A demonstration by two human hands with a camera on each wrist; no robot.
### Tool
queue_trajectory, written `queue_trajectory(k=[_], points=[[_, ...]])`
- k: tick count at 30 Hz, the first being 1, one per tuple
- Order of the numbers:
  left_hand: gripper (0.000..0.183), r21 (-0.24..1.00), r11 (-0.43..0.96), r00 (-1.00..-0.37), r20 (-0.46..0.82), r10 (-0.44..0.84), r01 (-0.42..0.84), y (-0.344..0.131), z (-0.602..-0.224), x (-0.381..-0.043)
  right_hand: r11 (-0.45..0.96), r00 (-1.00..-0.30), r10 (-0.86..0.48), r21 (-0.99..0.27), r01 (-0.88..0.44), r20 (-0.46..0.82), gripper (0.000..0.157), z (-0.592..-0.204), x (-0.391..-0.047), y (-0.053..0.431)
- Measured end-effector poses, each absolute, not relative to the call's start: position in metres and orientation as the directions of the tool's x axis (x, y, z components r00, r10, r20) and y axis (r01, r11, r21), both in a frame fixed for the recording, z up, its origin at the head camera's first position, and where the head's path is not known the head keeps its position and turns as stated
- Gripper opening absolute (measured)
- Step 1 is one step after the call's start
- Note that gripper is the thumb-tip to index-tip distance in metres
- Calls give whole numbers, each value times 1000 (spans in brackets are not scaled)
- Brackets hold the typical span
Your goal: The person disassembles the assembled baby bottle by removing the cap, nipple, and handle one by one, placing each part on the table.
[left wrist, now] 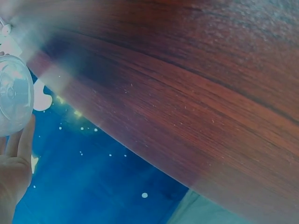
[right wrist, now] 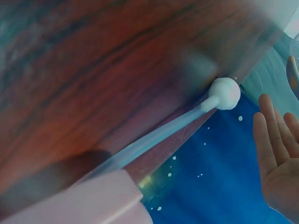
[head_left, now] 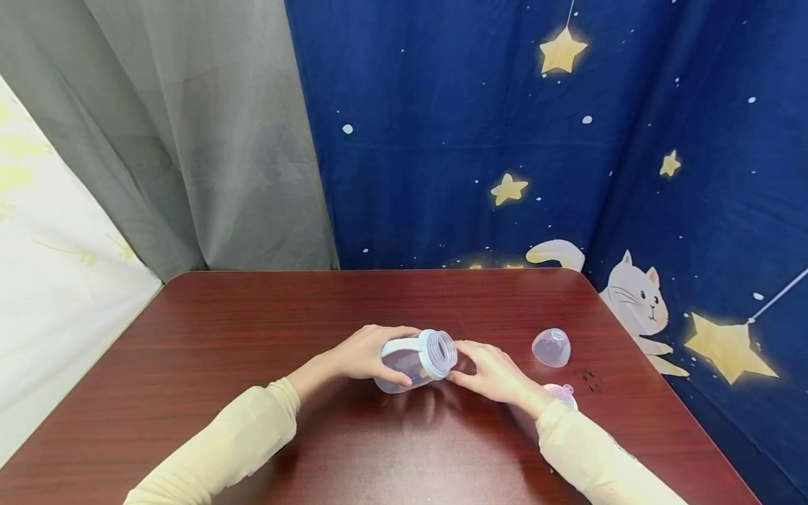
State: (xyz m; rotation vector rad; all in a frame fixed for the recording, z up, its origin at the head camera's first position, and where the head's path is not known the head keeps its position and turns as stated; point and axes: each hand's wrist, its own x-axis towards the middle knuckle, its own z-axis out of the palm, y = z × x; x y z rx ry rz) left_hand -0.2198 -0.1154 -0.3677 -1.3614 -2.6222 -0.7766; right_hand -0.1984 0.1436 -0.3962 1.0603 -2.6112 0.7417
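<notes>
My left hand (head_left: 366, 354) grips a clear baby bottle (head_left: 404, 361) with a pale handle ring round its neck. The bottle is tilted, its uncapped threaded mouth turned to the right. In the left wrist view its round base (left wrist: 14, 95) shows at the left edge, above the fingers of the hand. Right at the bottle's mouth is my right hand (head_left: 495, 372), thumb and fingertips beside the rim. Seen from the right wrist, those fingers (right wrist: 275, 144) are fairly straight, with just a sliver of the bottle beyond them.
A clear dome cap (head_left: 551, 348) lies on the brown table (head_left: 284, 301) at the right. Nearer, partly behind my right forearm, is a pink nipple lid (head_left: 560, 395). Its clear straw with a white ball (right wrist: 225, 93) shows large in the right wrist view. Curtains hang behind.
</notes>
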Motion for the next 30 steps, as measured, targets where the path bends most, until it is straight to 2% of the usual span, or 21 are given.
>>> queue_trajectory(k=[12,21,30], points=[[74,399,467,-596,310,741,789,-115,-367,-220,524,-707,-568,-477,-706,421,20,-400,-200,138],[73,394,480,-603,301,738,784,-115,-367,-219,417,-714,-561,-601,-681,420,17,-401,-199,137],[74,397,474,-600,305,740,786,-114,-367,-218,406,-753,-543,-669,-622,370,18,-392,-192,134]])
